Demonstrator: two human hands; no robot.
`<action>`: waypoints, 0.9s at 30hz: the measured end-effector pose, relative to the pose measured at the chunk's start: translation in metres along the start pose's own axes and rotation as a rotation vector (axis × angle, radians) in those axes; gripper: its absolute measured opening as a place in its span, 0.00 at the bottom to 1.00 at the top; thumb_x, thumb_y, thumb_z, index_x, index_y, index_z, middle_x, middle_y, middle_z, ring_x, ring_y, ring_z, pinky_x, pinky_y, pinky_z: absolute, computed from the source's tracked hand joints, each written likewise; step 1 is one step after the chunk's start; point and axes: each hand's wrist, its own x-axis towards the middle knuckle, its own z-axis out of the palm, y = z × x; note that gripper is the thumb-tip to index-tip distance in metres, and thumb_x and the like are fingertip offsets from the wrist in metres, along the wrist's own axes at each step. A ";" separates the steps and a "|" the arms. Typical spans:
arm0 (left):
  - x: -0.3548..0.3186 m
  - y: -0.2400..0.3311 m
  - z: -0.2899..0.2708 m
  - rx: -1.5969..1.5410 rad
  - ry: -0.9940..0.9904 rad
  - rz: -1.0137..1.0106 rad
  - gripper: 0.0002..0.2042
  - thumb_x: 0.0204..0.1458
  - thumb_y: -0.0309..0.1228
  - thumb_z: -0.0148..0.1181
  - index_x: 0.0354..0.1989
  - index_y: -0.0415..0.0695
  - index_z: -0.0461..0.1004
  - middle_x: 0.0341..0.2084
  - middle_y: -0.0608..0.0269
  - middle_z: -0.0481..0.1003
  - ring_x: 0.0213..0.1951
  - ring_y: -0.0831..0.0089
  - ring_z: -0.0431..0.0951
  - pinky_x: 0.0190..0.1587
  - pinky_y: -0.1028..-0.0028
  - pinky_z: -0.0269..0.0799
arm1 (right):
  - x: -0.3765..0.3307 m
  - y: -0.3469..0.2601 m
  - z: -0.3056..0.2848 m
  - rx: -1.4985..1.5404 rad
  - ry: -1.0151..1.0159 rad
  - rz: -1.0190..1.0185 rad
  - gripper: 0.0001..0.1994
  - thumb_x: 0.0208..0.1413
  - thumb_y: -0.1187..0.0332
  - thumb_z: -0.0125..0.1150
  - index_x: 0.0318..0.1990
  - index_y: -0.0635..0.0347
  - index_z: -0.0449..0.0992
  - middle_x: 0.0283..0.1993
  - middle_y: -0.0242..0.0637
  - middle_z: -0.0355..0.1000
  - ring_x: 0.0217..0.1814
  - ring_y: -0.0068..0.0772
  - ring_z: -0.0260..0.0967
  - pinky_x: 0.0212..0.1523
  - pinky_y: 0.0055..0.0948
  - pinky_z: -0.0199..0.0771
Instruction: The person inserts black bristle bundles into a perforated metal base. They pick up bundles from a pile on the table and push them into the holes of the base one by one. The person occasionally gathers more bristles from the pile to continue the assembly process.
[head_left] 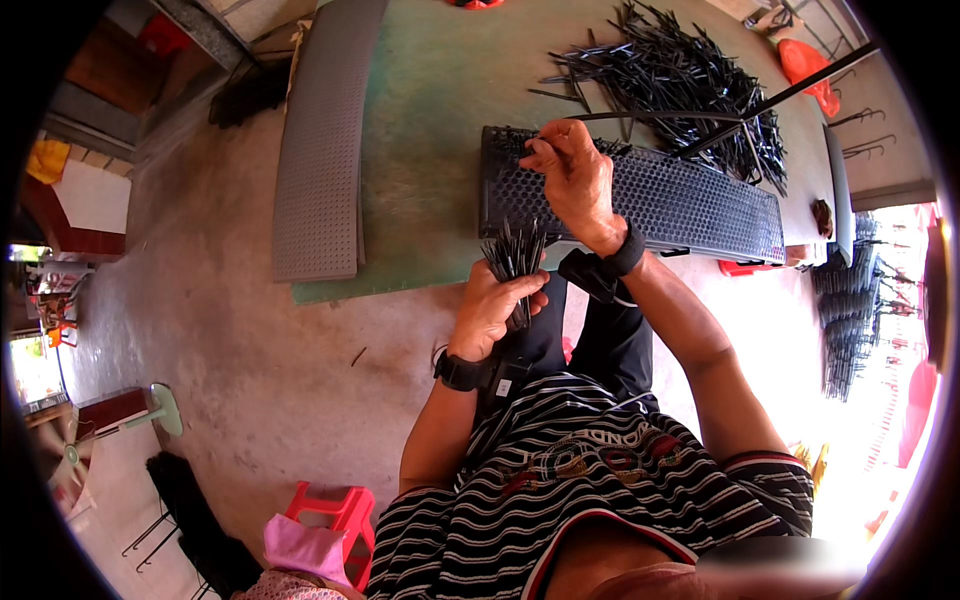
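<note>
Many black sticks (pixel 514 252) stand clasped in the left hand (pixel 486 315); the nearer right hand (pixel 578 185), grip unclear, is over the crosswise tray (pixel 690 205) toward its left end.

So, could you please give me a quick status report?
Left grip holding bundled thin black sticks. Right grip over perforated black tray, hold unclear. Black rod slanting across loose black pile.

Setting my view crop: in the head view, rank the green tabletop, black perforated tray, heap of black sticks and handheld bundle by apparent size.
Largest: green tabletop
Next: black perforated tray and heap of black sticks, too alike to rank
Smallest: handheld bundle
</note>
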 end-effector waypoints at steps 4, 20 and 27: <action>-0.001 0.003 0.000 -0.002 0.004 0.004 0.13 0.44 0.20 0.60 0.41 0.35 0.72 0.27 0.58 0.76 0.21 0.73 0.75 0.22 0.78 0.71 | -0.002 -0.001 0.002 -0.102 -0.068 -0.022 0.04 0.54 0.76 0.55 0.36 0.66 0.69 0.31 0.42 0.73 0.28 0.29 0.75 0.28 0.23 0.72; 0.004 -0.010 0.001 0.032 -0.110 0.183 0.09 0.44 0.21 0.61 0.34 0.35 0.71 0.24 0.57 0.75 0.23 0.70 0.76 0.25 0.76 0.71 | -0.045 -0.033 -0.012 -0.399 -0.538 0.016 0.15 0.42 0.60 0.63 0.19 0.65 0.72 0.18 0.46 0.69 0.20 0.46 0.70 0.21 0.36 0.69; 0.004 -0.011 -0.003 -0.399 -0.084 0.218 0.15 0.48 0.23 0.60 0.44 0.38 0.68 0.33 0.56 0.75 0.27 0.68 0.77 0.29 0.71 0.75 | -0.036 -0.027 -0.029 0.078 -0.404 0.520 0.10 0.50 0.70 0.61 0.25 0.69 0.71 0.15 0.36 0.70 0.13 0.20 0.67 0.14 0.20 0.65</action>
